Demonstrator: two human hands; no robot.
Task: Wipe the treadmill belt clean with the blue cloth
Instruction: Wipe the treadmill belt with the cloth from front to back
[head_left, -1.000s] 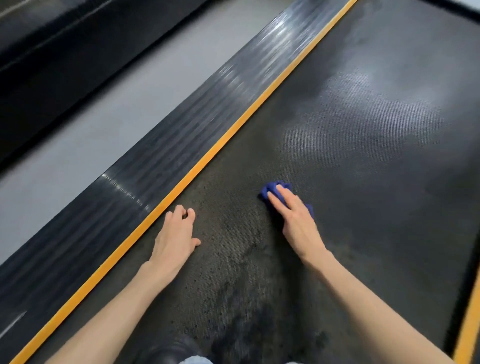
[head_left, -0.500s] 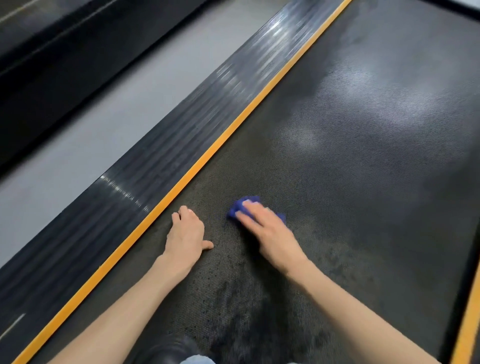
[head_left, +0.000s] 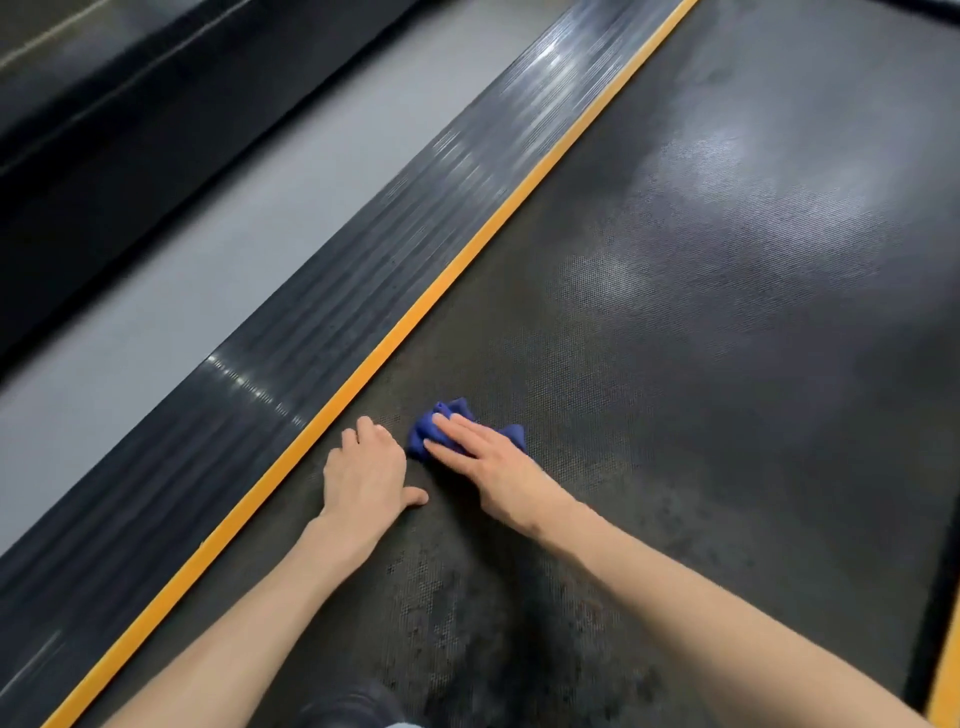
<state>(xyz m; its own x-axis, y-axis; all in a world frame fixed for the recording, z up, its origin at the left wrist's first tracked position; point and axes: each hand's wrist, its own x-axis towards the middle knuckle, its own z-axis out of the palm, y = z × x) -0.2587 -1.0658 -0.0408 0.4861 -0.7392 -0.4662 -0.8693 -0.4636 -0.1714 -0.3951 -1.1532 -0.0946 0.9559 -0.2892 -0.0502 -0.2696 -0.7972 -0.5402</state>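
Note:
The dark textured treadmill belt (head_left: 701, 364) fills most of the view and shows darker blotches near me. A crumpled blue cloth (head_left: 431, 428) lies on the belt near its left edge. My right hand (head_left: 483, 457) presses flat on the cloth with straight fingers and covers most of it. My left hand (head_left: 366, 470) rests on the belt just left of the cloth, fingers curled under and thumb out, holding nothing.
An orange strip (head_left: 467, 254) runs along the belt's left edge, with a ribbed black side rail (head_left: 322, 296) beyond it. Grey floor (head_left: 197, 249) lies further left. Another orange strip (head_left: 945, 691) shows at the lower right. My dark knee (head_left: 353, 706) is at the bottom.
My right hand slid the blue cloth leftward across the belt, ending close beside my left hand. My left hand stayed planted near the orange strip.

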